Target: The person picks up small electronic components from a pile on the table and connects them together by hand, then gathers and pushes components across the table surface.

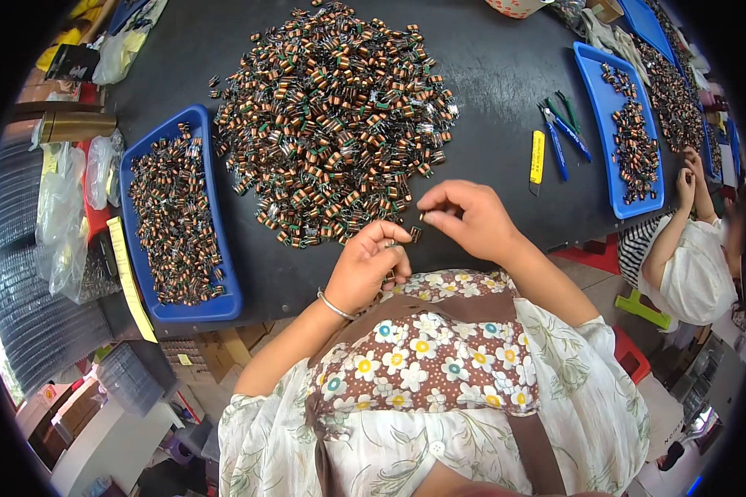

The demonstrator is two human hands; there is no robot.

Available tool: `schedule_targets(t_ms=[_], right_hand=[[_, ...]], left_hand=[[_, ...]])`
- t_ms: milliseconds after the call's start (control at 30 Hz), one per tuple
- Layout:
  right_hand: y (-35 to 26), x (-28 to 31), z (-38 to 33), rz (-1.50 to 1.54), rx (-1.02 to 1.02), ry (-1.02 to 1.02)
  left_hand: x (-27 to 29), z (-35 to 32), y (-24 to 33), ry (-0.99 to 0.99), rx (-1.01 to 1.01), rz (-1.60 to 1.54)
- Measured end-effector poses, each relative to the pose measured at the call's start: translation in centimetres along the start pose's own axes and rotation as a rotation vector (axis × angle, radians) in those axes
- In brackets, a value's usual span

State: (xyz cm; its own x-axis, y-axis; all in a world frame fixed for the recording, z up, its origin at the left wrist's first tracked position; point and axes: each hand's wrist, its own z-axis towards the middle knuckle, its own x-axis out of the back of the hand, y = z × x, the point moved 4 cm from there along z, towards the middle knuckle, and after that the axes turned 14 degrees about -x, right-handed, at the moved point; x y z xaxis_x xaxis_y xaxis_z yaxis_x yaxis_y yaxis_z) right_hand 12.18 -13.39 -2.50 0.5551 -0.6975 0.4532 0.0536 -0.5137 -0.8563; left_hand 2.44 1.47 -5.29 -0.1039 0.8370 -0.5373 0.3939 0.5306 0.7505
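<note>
A large pile of small copper-wound coils (pixel 331 124) with wire legs lies on the black table. My left hand (pixel 369 265) is at the pile's near edge, fingers curled round a coil, part of which shows beneath them. My right hand (pixel 477 219) is just right of it, thumb and forefinger pinched together. A tiny dark bit shows at that pinch, too small to name. Between the two hands a single coil (pixel 416 234) lies near the table's front edge.
A blue tray (pixel 234 286) of coils stands left of the pile, another blue tray (pixel 617 207) to the right. Blue-handled pliers (pixel 568 137), green-handled pliers (pixel 567 108) and a yellow tool (pixel 537 157) lie between pile and right tray. A co-worker's hands (pixel 690 170) are at far right.
</note>
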Motion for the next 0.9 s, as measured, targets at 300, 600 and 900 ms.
schedule_targets(t_ms=[300,600,900], right_hand=[[-1.3,-1.1,-1.3,0.122,0.021,-0.176],[-0.2,-1.6,-1.5,-0.189,0.183,0.042],[-0.9,-1.0,-2.1,0.244,-0.141,-0.299]], left_hand=[[0.0,0.0,0.0,0.043,0.011,0.139],[-0.2,-0.2,0.1,0.082,-0.042,0.139],[-1.1,0.0,0.2,0.017,-0.035,0.242]])
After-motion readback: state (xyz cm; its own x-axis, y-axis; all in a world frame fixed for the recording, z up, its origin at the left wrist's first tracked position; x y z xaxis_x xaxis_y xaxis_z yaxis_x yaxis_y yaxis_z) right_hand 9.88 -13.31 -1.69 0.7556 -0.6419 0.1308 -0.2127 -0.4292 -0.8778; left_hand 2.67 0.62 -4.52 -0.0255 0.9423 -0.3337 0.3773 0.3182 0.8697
